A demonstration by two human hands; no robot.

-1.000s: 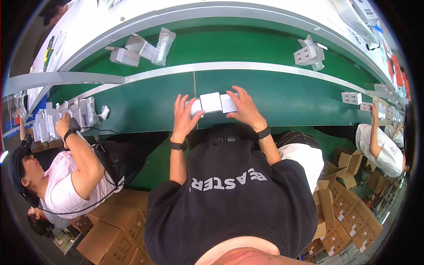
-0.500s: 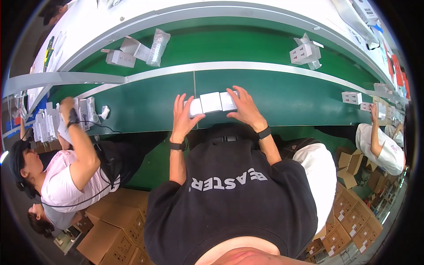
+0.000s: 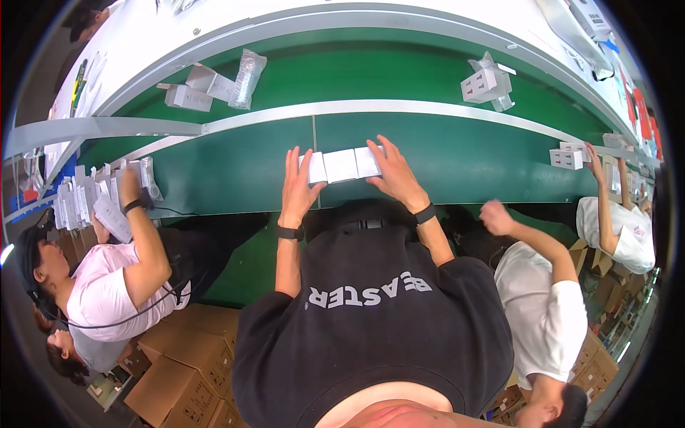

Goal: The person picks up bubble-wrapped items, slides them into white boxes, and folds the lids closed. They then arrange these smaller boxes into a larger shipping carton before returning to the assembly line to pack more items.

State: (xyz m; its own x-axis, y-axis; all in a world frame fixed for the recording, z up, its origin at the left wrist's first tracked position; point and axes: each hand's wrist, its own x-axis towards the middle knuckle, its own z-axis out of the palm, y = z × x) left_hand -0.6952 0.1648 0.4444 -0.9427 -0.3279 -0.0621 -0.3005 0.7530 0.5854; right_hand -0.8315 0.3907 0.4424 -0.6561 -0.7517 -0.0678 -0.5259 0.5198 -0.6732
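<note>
Nearest: black bands on both wrists, then the hands. Left hand (image 3: 300,190): thumb and fingers parted about a box wide, thumb on the near side, fingers round the far side, has hold of the left box (image 3: 317,169). Right hand (image 3: 399,180): similar spread, curled round the outer end, has hold of the right box (image 3: 367,162). Grip pressure: can't tell. Middle box (image 3: 341,165) sits between the other two, no fingers on it. The three white boxes make a short row over the green table (image 3: 464,164), close to its near edge; resting or slightly lifted, can't tell.

Handling, judged by eye: probably light; look like thin card, fairly stiff, corners likely to dent if squeezed hard. Smooth faces may slide on each other. Best hold: both outer ends, even inward push, or the middle one could drop out.

Beyond: pale rail (image 3: 385,107), then a green strip with an open carton (image 3: 189,98) and bubble wrap (image 3: 248,78) on the left, another carton (image 3: 479,85) on the right.
</note>
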